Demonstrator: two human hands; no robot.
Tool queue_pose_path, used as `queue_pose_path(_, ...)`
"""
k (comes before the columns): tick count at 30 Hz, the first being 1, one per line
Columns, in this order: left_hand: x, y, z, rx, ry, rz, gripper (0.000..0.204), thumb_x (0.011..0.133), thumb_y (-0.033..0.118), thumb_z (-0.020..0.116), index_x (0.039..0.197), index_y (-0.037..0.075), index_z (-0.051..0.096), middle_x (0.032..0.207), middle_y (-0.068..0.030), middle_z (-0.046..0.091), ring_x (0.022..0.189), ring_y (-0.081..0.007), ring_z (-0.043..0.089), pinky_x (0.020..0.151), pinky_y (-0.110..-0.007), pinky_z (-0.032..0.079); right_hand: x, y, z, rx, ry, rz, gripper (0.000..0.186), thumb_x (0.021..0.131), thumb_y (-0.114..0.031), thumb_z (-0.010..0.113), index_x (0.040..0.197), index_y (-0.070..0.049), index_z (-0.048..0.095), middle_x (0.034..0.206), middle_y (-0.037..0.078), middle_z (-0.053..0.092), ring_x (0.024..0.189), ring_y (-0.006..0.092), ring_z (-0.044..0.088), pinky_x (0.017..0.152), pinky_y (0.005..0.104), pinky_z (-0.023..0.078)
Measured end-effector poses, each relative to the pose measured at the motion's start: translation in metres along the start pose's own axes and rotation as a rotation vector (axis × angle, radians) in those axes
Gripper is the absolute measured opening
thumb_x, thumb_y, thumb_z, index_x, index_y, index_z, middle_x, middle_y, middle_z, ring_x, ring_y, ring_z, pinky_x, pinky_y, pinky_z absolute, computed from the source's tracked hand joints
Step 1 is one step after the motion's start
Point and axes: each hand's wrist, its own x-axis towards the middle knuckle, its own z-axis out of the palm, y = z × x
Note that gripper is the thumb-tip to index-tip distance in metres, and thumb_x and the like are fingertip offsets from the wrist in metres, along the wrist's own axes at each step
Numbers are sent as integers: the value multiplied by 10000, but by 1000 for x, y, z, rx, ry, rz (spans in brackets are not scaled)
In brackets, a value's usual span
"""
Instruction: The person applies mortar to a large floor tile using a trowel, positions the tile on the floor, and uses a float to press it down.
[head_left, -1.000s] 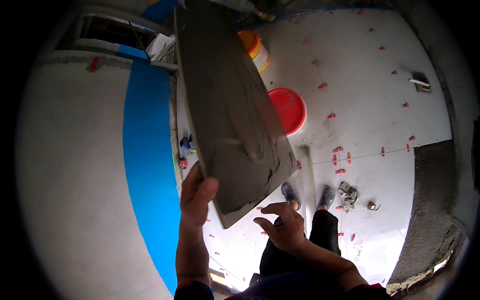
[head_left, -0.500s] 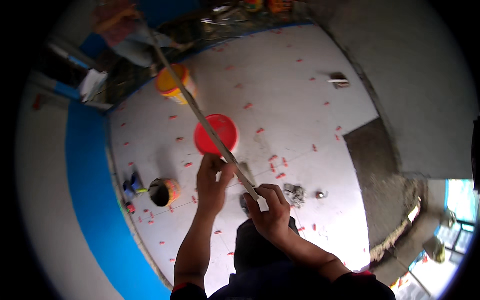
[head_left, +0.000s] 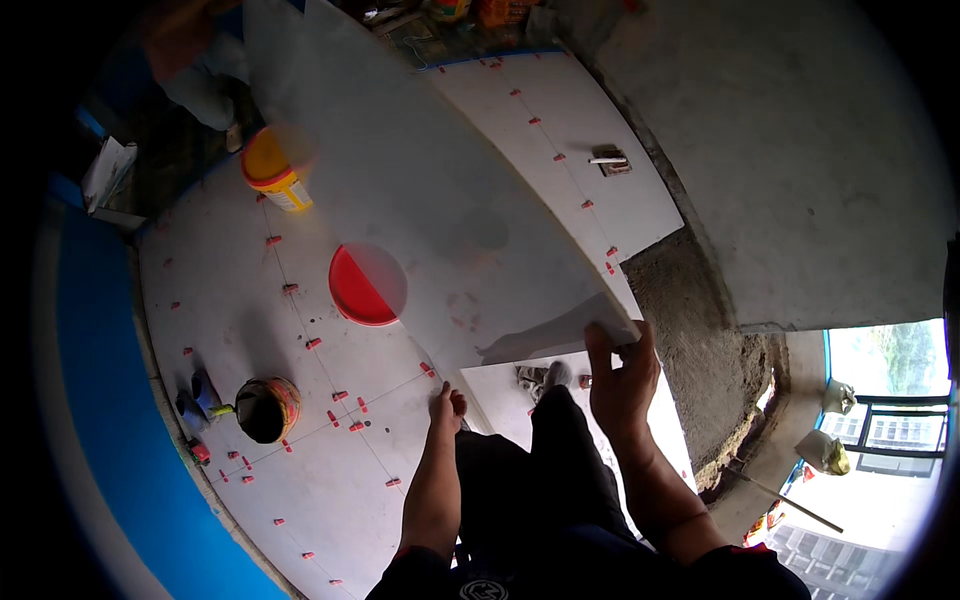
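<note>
A large glossy grey tile stretches from near my body toward the far left, tilted, with reflections on its face. My right hand is closed on its near right corner, thumb on the face. At the near left edge of the tile, my left hand has its fingers curled; part of that grip is hidden. Beyond the left edge stand a red lidded bucket, partly covered by the tile, and a yellow bucket. Red levelling clips line the joints of the pale floor tiles.
An open pail stands at the left beside blue shoes. Rough bare mortar borders the tiled floor at the right. Another person's leg shows at the far left. A small block with a white stick lies at the far right.
The tile, edge-on before, now shows its broad face. My right hand has moved right and up with its corner; my left hand has shifted slightly toward me. The view has swung right.
</note>
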Motion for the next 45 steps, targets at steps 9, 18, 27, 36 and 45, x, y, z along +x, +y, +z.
queue_pose_path(9, 149, 41, -11, -784, -364, -480, 186, 904, 57, 663, 924, 236, 709, 824, 26, 698, 719, -143, 642, 658, -314, 531, 57, 10, 7, 116, -40, 166, 306, 934, -170, 693, 1090, 49, 547, 948, 199, 716, 859, 264, 732, 709, 350, 562)
queue_pose_path(18, 174, 32, 4, -573, 123, -348, 187, 857, 30, 696, 900, 207, 739, 904, -23, 724, 811, -182, 663, 745, -373, 534, 164, 172, 26, 350, -197, 465, 317, 933, -194, 712, 1099, 26, 554, 811, 75, 661, 707, 106, 590, 645, 288, 501)
queue_pose_path(27, 180, -19, 77, -585, 211, 68, 161, 822, 127, 763, 955, 108, 675, 815, -31, 613, 721, -190, 530, 688, -373, 413, 244, 383, 76, 522, -237, 678, 416, 968, -397, 643, 998, 0, 522, 776, 109, 592, 735, 167, 538, 699, 346, 467)
queue_pose_path(36, 156, -40, 77, -564, 275, 257, 221, 811, -58, 660, 860, 155, 695, 709, 35, 537, 624, -133, 467, 644, -358, 361, 261, 492, 92, 584, -341, 871, 629, 944, -487, 653, 1155, 92, 526, 758, 117, 546, 718, 180, 510, 671, 356, 448)
queue_pose_path(45, -5, -122, 177, -419, 576, 183, 264, 945, 215, 567, 685, 224, 612, 593, 11, 512, 505, -174, 440, 681, -471, 388, 249, 546, -17, 646, -428, 1059, 683, 889, -572, 689, 1111, 66, 585, 859, 184, 654, 811, 228, 646, 734, 369, 502)
